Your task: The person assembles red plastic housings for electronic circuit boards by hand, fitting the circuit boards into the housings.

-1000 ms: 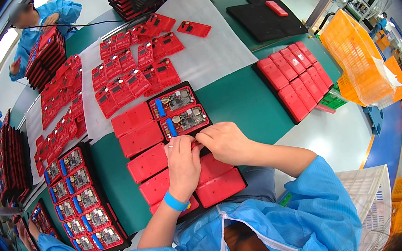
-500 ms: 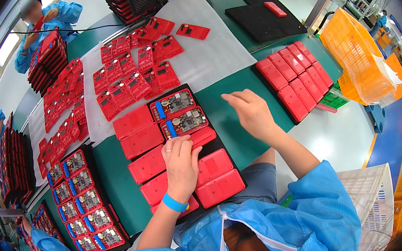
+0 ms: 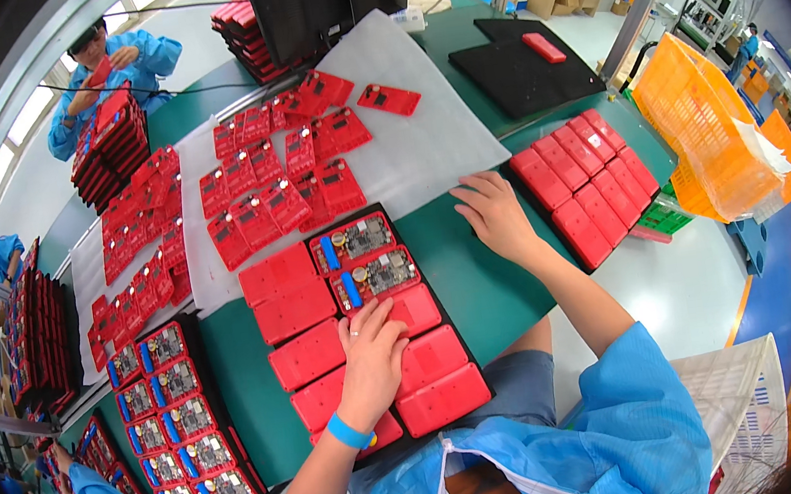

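Note:
In front of me a black tray [image 3: 449,331] holds two columns of red plastic cases. My left hand [image 3: 372,356] lies over the tray, its fingers stretched out on a closed red case [image 3: 415,310] in the right column. Just beyond it are two opened case halves, each with a circuit board [image 3: 391,273] and a blue cylinder [image 3: 351,290]. The remaining cases show smooth red backs, partly hidden by my left hand and wrist. Held over the green tabletop right of the tray, my right hand [image 3: 495,213] is empty, with fingers loosely bent and apart.
Loose red covers [image 3: 258,214] are spread on a white sheet [image 3: 424,76] beyond the tray. A second tray of exposed boards [image 3: 175,383] stands left; closed red cases [image 3: 595,183] fill another at right. Orange crates [image 3: 695,111] stand beyond. Co-workers [image 3: 122,68] sit left.
My left fingers went from gripping the tilted red case to resting on it, now flat in the tray. My right hand has opened slightly. The view has shifted a little.

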`<move>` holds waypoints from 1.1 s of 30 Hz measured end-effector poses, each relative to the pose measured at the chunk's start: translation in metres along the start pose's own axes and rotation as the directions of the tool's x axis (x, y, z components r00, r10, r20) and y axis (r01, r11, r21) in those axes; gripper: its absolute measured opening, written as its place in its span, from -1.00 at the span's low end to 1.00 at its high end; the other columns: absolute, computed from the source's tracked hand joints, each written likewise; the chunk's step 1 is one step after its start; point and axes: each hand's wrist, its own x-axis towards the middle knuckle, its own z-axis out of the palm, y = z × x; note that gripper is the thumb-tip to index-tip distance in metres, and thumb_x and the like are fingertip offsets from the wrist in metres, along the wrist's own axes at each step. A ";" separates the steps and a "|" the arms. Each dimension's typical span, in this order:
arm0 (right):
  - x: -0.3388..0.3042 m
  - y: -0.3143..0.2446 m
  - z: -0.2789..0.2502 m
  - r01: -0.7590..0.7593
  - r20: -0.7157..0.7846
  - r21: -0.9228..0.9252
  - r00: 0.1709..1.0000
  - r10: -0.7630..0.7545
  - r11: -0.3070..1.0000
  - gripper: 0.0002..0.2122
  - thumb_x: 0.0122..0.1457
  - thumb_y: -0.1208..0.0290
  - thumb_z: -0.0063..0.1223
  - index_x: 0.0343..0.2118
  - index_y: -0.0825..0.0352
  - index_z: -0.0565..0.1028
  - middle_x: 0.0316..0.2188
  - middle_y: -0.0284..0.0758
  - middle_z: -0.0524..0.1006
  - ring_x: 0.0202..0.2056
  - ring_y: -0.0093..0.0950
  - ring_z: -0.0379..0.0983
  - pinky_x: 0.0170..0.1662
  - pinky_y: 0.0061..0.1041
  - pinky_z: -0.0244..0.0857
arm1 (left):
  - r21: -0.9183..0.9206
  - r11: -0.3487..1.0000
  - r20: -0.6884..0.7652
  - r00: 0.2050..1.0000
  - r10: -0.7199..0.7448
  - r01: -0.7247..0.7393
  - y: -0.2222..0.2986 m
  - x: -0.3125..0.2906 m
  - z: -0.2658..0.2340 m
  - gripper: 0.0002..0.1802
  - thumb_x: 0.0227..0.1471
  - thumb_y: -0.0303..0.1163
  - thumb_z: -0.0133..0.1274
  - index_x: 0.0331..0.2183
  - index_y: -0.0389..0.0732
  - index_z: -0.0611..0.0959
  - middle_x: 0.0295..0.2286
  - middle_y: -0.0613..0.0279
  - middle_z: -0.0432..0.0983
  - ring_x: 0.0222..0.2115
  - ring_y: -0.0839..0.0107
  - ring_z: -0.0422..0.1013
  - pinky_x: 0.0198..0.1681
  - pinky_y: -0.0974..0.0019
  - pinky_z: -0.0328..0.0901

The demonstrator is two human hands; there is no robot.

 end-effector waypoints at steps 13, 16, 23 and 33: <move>0.193 0.091 0.092 -0.279 0.130 -0.349 0.931 0.341 0.895 -0.40 0.01 0.21 0.39 0.06 0.42 0.40 -0.08 -0.09 0.57 0.05 -0.10 0.42 0.10 -0.15 0.33 | -0.121 0.993 0.053 0.998 0.021 -0.015 0.013 -0.012 -0.048 -0.76 -0.01 -0.48 0.27 -0.22 -0.24 0.68 0.12 -0.09 0.43 0.13 -0.08 0.33 0.19 0.01 0.26; 0.191 0.076 0.088 -0.313 0.137 -0.252 0.925 0.354 0.916 -0.31 0.00 0.18 0.41 0.14 0.42 0.35 -0.06 -0.09 0.56 0.04 -0.10 0.43 0.11 -0.14 0.33 | -0.139 0.989 -0.018 0.999 -0.045 0.042 0.021 -0.022 -0.079 -0.75 -0.01 -0.54 0.25 -0.20 -0.22 0.70 0.03 -0.06 0.53 -0.01 -0.01 0.48 0.10 0.11 0.37; 0.085 -0.029 0.014 -0.039 0.182 0.452 0.982 -0.049 0.891 -0.13 -0.02 0.27 0.42 0.34 0.33 0.16 0.03 -0.11 0.52 0.07 -0.16 0.45 0.15 -0.21 0.34 | -0.659 0.698 -0.064 0.904 -0.423 0.280 -0.008 -0.019 -0.094 -0.67 0.19 -0.54 0.13 0.00 -0.37 0.59 -0.13 0.13 0.60 -0.14 0.42 0.55 -0.04 0.36 0.45; -0.004 -0.094 -0.024 -0.122 0.257 0.866 0.940 -0.223 0.484 -0.03 -0.03 0.53 0.44 0.41 0.32 0.02 0.21 -0.13 0.36 0.21 -0.27 0.35 0.25 -0.23 0.26 | -0.962 0.088 0.193 0.874 -0.445 0.257 -0.004 -0.015 -0.063 -0.60 0.28 -0.45 0.05 0.12 -0.31 0.49 -0.11 0.16 0.62 -0.22 0.41 0.56 -0.18 0.29 0.48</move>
